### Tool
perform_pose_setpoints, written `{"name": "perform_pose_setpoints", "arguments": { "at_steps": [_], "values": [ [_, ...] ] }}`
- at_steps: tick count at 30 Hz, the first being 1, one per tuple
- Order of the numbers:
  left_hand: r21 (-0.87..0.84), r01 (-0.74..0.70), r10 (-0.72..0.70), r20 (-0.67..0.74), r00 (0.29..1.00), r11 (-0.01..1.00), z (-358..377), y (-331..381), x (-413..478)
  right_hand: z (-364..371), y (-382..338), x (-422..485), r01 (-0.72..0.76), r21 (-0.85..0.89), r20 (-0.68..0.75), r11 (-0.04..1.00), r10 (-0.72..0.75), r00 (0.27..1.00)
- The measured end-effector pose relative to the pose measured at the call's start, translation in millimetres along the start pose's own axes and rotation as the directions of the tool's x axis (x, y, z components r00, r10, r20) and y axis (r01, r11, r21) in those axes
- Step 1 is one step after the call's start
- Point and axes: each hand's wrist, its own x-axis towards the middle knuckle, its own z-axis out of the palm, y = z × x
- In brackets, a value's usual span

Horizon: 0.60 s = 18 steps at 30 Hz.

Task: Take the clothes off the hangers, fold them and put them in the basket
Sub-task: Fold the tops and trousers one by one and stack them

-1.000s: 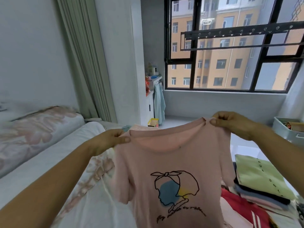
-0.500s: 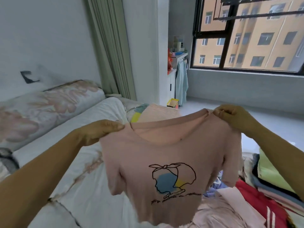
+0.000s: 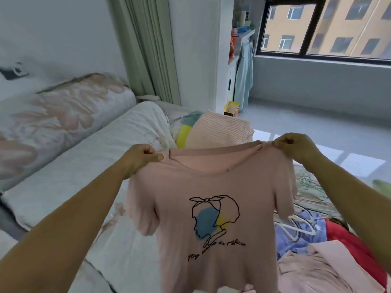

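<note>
The person's left hand (image 3: 142,158) and right hand (image 3: 296,148) each pinch a shoulder of the pale pink printed cotton T-shirt (image 3: 211,218), holding it off its hanger and unfolded above the white bed (image 3: 88,166). More clothes lie heaped at the right among white plastic hangers (image 3: 296,228), so I judge much remains; no basket is in view.

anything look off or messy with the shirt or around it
The pink t-shirt hangs straight from the left hand and right hand, no damage visible. Only the unfolded clothes heap at lower right looks messy, white hangers tangled in it.
</note>
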Motion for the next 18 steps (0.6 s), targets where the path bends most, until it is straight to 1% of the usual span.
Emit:
{"name": "perform_pose_setpoints", "arguments": {
  "at_steps": [4, 7, 11, 14, 16, 18],
  "values": [
    [0.007, -0.049, 0.05, -0.123, 0.991, 0.999, -23, 0, 66, 33, -20, 52, 0.021, 0.12, -0.112, 0.993, -0.008, 0.994],
    [0.002, -0.103, 0.102, -0.185, 0.977, 0.995, -41, 9, 104, 45, -36, 84, 0.052, 0.235, -0.142, 0.971, -0.018, 0.99],
    [-0.044, -0.167, 0.151, -0.24, 0.959, 0.985, -61, 16, 126, 51, -48, 97, 0.111, 0.289, -0.163, 0.951, -0.065, 0.984],
    [-0.119, -0.168, 0.146, -0.168, 0.975, 0.979, -60, 6, 119, 57, -38, 88, 0.095, 0.308, -0.091, 0.947, -0.07, 0.993],
    [-0.143, -0.122, 0.113, -0.065, 0.991, 0.982, -48, -17, 109, 65, -18, 78, 0.06, 0.287, 0.01, 0.956, -0.065, 0.998],
    [-0.142, -0.044, 0.049, 0.036, 0.998, 0.989, -30, -51, 98, 77, 9, 64, 0.032, 0.216, 0.135, 0.976, -0.062, 0.989]
  ]
}}
